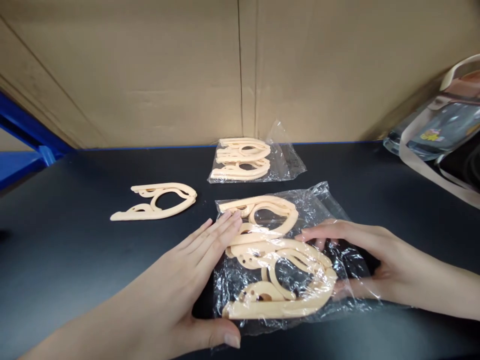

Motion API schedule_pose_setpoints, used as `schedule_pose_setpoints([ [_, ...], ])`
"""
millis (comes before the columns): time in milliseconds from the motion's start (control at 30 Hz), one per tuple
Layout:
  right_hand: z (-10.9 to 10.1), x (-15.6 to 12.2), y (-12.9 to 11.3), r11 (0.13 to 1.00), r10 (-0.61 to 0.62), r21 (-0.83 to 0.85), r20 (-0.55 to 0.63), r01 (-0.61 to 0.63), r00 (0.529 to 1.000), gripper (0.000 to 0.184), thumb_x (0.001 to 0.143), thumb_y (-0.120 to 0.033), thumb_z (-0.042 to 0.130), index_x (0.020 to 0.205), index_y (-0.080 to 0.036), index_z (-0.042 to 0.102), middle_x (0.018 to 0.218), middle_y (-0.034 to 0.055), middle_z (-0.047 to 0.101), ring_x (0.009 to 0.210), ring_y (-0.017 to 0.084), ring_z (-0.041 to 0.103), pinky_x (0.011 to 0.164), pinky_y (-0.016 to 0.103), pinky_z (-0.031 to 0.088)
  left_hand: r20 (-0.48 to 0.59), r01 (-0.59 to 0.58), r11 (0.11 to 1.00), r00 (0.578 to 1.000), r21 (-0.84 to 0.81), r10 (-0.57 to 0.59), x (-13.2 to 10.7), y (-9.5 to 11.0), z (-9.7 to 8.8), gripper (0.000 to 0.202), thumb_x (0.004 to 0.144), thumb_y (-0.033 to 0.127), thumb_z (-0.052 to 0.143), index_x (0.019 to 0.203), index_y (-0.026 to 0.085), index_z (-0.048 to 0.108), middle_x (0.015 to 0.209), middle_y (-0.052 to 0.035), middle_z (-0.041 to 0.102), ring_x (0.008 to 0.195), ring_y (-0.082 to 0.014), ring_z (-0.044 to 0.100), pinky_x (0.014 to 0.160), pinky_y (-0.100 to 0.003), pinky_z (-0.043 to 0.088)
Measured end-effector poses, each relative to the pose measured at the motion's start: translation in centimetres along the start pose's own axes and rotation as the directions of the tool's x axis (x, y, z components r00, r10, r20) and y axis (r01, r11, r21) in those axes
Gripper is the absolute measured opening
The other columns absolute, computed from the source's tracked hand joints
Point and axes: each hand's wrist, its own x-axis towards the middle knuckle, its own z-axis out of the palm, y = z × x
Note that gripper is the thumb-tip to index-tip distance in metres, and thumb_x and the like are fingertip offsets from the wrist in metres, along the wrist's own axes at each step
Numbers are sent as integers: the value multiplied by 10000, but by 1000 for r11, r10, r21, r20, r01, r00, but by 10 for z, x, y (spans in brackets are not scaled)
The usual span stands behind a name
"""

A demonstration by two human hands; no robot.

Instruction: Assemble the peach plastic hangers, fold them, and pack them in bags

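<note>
In the head view, a clear plastic bag [339,212] with cream folding clothes hangers [285,310] lies between my two hands on the black table. My left hand [195,275] rests along the bag's left edge, its fingers straight and thumb spread, fingertips touching the upper hanger through the film. From the other side, my right hand [375,255] curls around the bag's right part, with thumb and fingers at the rounded hanger ends. Crinkled film partly covers those fingertips. A loose folded hanger [174,210] lies to the left of the bag.
Behind stands another clear bag [287,160] with folded cream hangers [243,172], near the cardboard wall [168,75]. A transparent bag with a beige strap [420,170] sits at the right. A blue metal frame [22,125] borders the black table [75,240] at the left.
</note>
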Motion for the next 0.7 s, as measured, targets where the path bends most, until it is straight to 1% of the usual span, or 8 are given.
schedule_pose_setpoints([
  [67, 1, 1, 0, 1000, -4, 0, 0, 4, 1000, 585, 763, -354, 776, 1302, -325, 552, 1157, 34, 699, 1014, 230, 689, 851, 322, 581, 16, 16, 1000, 1000, -6, -16, 1, 1, -1, 1091, 757, 728, 600, 1542, 334, -47, 1622, -70, 160, 1444, -347, 278, 1185, -510, 296],
  [133, 2, 2, 0, 1000, -18, 2, -2, 18, 1000, 603, 755, -380, 784, 1302, -352, 532, 1150, 5, 695, 1005, 215, 687, 841, 312, 582, 34, 26, 1000, 999, -9, -26, 1, 1, -1, 1097, 759, 739, 584, 1539, 332, -71, 1627, -67, 125, 1450, -351, 258, 1193, -503, 281],
  [233, 3, 4, -1, 1000, -15, -1, -6, 15, 1000, 600, 756, -365, 785, 1297, -387, 528, 1165, -25, 692, 1021, 218, 685, 852, 322, 582, 42, 17, 1000, 999, -7, -17, 0, 1, 0, 1127, 745, 751, 590, 1544, 307, -70, 1626, -86, 128, 1449, -365, 249, 1206, -503, 254],
  [333, 3, 6, -2, 1000, -1, 13, -13, 1, 1000, 584, 754, -358, 782, 1291, -366, 554, 1150, -11, 702, 1006, 229, 690, 842, 337, 583, 46, 10, 1000, 999, -7, -10, -1, 1, 1, 1146, 740, 747, 603, 1545, 291, -73, 1624, -100, 138, 1456, -357, 236, 1215, -504, 229],
  [500, 4, 8, 0, 998, -37, 45, -25, 38, 999, 539, 775, -354, 770, 1279, -313, 582, 1085, 10, 716, 918, 187, 694, 782, 294, 570, 33, 9, 1000, 999, -12, -9, -3, 1, 0, 1116, 757, 738, 595, 1552, 274, -35, 1626, -98, 137, 1457, -358, 232, 1213, -491, 246],
  [600, 4, 8, 1, 997, -24, 67, -22, 26, 999, 540, 782, -326, 768, 1287, -308, 577, 1107, 20, 710, 954, 201, 686, 804, 313, 562, 17, 0, 1000, 1000, -12, 1, -3, -1, 1, 1117, 755, 732, 605, 1553, 272, -26, 1623, -102, 156, 1449, -371, 253, 1196, -504, 280],
  [700, 6, 8, 2, 997, -17, 69, -5, 17, 1000, 545, 786, -314, 765, 1295, -324, 570, 1180, 21, 697, 1048, 223, 669, 875, 348, 549, -4, -21, 1000, 1000, -9, 21, -4, -4, 5, 1132, 756, 746, 589, 1547, 264, -63, 1623, -114, 156, 1449, -373, 261, 1184, -544, 274],
])
